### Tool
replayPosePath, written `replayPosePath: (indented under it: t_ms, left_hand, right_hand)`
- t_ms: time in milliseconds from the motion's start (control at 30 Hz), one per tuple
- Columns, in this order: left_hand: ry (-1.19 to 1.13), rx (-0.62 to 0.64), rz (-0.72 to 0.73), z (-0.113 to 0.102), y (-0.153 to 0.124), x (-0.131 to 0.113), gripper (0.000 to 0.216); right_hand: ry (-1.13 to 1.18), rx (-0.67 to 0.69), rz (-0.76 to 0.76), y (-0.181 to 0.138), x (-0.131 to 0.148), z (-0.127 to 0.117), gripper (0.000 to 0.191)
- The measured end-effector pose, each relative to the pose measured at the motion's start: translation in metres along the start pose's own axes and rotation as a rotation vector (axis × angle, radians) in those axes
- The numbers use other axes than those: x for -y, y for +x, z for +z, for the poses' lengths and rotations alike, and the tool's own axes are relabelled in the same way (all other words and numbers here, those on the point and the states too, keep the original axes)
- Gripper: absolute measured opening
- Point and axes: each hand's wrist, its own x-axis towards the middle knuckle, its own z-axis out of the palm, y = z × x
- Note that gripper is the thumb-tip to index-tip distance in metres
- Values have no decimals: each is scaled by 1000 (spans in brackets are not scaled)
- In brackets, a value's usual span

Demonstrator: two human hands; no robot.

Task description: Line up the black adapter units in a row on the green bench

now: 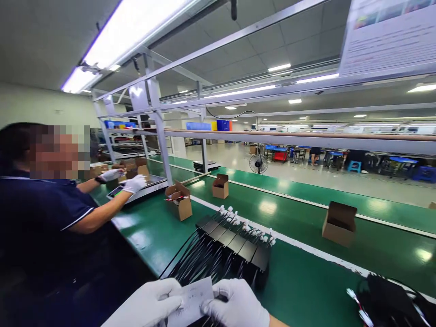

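Both my hands wear white gloves and sit at the bottom edge of the head view. My left hand (150, 303) and my right hand (236, 303) each pinch one end of a small white paper slip (191, 300) with handwriting on it. Just beyond the slip lies a fanned row of black flat parts with black cables and white connectors (235, 238) on the green belt (306, 281).
A co-worker in a dark shirt sits at my left, gloved hands (134, 183) over a scale (146, 187). Open cardboard boxes stand on the belt: (179, 200), (220, 185), (339, 223). More black cabled parts (388, 302) lie at lower right. A metal frame (163, 145) runs overhead.
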Motion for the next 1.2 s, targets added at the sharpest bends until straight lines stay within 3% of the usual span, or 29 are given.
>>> replayPosePath:
  t_ms: [133, 233, 367, 500, 667, 800, 967, 1200]
  left_hand:
    - [86, 161, 65, 30, 30, -28, 25]
    - [195, 183, 48, 56, 48, -42, 20]
    - [161, 271, 115, 85, 67, -54, 14]
    - [-45, 194, 152, 85, 91, -57, 20]
    - [-503, -96, 211, 45, 117, -40, 38]
    - [-556, -224, 186, 28, 133, -14, 45]
    - [-497, -389, 168, 30, 151, 13, 48]
    - [-361, -452, 202, 50, 153, 28, 41]
  right_hand:
    - [14, -155, 48, -29, -24, -24, 17]
    - [-5, -284, 139, -46, -36, -39, 17]
    - [16, -415, 277, -58, -49, -55, 19]
    - [88, -478, 268, -56, -65, -79, 27]
    - [153, -552, 261, -16, -79, -112, 28]
    - [126, -467, 278, 49, -84, -114, 22]
    - [84, -369, 315, 114, -90, -104, 18]
    - [-6, -207, 462, 141, -110, -97, 21]
